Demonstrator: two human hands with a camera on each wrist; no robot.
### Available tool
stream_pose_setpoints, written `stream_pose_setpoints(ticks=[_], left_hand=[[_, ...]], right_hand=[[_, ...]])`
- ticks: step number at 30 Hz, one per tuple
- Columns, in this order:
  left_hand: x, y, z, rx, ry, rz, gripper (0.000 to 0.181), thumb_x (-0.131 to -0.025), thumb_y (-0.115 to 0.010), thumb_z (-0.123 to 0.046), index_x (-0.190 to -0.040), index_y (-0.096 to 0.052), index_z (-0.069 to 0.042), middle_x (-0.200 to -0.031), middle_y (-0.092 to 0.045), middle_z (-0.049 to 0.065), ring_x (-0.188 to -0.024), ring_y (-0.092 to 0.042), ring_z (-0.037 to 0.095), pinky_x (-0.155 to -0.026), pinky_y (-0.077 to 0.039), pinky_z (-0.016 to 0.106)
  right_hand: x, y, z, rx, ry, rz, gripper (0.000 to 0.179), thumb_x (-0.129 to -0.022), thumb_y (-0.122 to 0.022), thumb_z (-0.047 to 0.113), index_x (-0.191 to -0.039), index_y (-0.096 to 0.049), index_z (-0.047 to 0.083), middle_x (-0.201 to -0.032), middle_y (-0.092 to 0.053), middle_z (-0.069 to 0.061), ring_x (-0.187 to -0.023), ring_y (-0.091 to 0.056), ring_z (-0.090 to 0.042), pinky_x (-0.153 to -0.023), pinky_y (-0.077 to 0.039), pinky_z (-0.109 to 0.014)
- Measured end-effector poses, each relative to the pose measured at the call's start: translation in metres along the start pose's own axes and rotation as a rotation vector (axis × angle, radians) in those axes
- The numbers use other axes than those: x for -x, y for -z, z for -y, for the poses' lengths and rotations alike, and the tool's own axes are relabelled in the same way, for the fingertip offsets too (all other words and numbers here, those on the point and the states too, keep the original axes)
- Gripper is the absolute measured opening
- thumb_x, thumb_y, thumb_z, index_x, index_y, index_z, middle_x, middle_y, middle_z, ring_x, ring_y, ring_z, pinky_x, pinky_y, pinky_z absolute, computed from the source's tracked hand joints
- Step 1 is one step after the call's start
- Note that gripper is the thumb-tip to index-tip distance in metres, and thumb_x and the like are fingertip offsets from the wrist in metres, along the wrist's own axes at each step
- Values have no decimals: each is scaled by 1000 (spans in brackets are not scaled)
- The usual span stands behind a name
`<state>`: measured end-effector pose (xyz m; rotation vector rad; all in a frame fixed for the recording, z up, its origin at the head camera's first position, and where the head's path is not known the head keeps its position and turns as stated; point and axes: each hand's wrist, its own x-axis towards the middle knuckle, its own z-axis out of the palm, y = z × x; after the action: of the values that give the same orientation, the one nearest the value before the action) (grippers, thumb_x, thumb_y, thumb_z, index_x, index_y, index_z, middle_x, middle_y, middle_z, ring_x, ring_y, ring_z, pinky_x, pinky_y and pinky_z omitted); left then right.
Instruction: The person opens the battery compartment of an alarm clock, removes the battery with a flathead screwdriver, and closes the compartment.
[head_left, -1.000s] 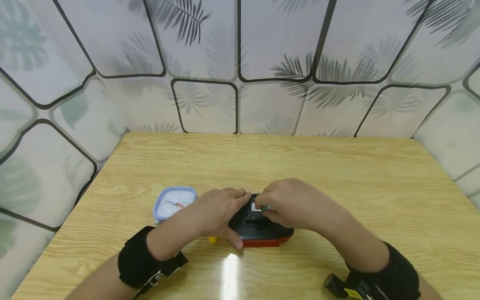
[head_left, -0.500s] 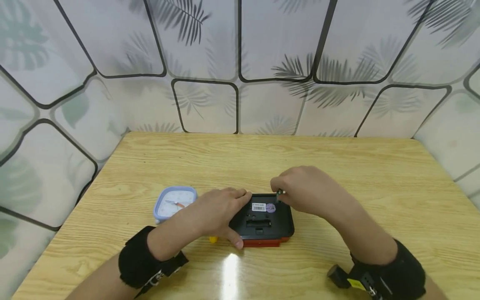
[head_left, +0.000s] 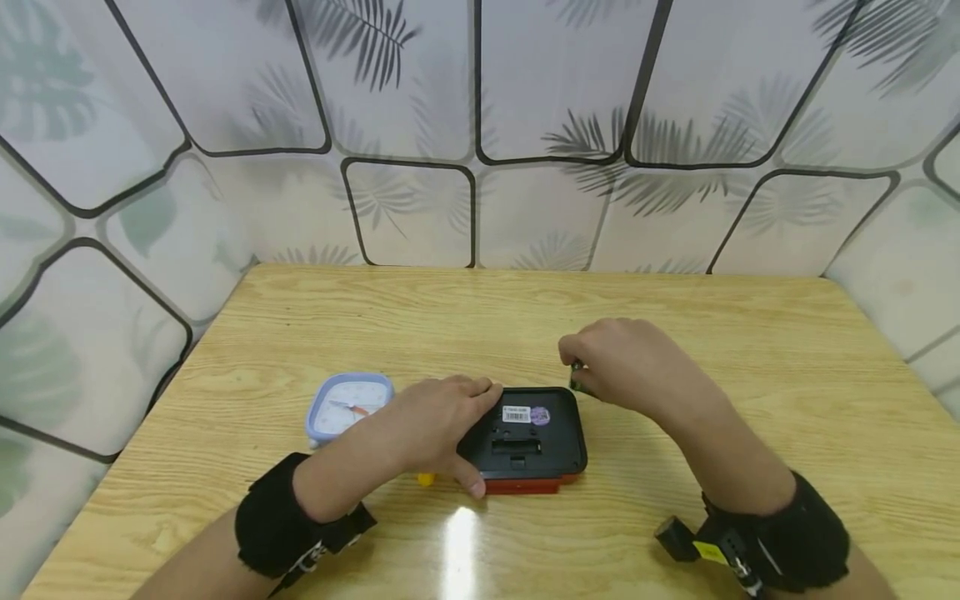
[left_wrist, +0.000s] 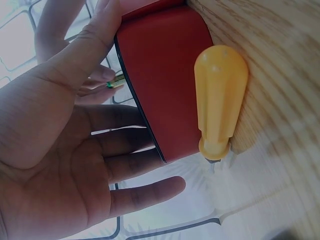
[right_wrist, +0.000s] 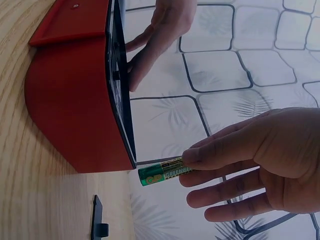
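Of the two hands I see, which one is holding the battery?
The right hand pinches the green battery; the left hand touches the black-backed red case instead.

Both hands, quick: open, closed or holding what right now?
Left hand: open, resting against the red case.
Right hand: closed, pinching a green battery.

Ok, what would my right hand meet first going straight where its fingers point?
Probably the red box, at its corner by the battery; depth is unclear, so possibly the table instead.
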<state>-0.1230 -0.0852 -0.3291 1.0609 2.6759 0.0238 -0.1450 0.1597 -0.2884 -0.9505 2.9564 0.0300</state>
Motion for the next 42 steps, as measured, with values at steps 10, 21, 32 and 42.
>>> stream_pose_setpoints(ticks=[10,21,32,42], left_hand=[[0,0,0,4,6,6,118,-63,-81,-69,-153,-38,-6,-153,-46,11,-138,-47,28,-110,-43,44],[0,0,-1,-3,7,11,117,-64,-81,-69,-153,-38,-6,-153,-46,9,-138,-47,27,-109,-44,43],[0,0,-1,-10,1,14,117,-65,-80,-69,-153,-38,-6,-152,-47,9,-137,-48,27,-108,-45,43],[0,1,-1,-17,9,19,118,-64,-80,-70,-153,-37,-6,-153,-46,9,-137,-48,27,-108,-45,43]], right_hand=[[-1,-1,-8,-8,-51,34,8,-88,-75,10,-90,-71,16,-86,-71,1,-73,-64,-15,-64,-54,-34],[-8,-12,-26,-45,-96,55,6,-90,-71,7,-91,-71,13,-87,-70,-3,-73,-63,-15,-67,-55,-37],[-15,-26,-35,-26,-131,58,8,-91,-68,5,-98,-72,9,-90,-70,-6,-75,-64,-19,-71,-56,-40],[-17,-29,-37,-20,-142,67,10,-92,-69,8,-101,-72,9,-95,-72,-7,-80,-67,-22,-72,-56,-41]])
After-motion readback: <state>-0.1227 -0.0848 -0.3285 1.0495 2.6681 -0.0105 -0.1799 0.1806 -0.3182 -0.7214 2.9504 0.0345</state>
